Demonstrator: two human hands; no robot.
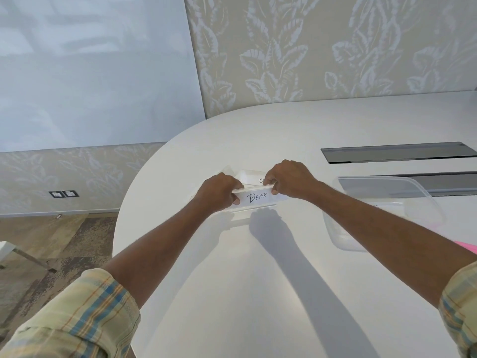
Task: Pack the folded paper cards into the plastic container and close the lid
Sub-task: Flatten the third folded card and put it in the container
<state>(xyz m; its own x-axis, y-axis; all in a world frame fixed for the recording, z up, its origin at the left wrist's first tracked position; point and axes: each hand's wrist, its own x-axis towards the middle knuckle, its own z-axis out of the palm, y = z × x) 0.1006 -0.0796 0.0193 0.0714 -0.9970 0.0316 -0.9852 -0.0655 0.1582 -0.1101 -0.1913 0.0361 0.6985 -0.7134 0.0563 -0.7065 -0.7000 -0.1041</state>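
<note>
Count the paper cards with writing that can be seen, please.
2. One card marked BEAR is held at both ends by the left hand and right hand. A second card lies just behind it, mostly covered. More may be hidden.

Two hands at twelve o'clock, two visible cards, one clear container at three o'clock, two dark table slots.

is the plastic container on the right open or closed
Open. The container beside the right forearm has no lid seated on it; you look straight into its clear interior. Both hands hold the BEAR card elsewhere.
</note>
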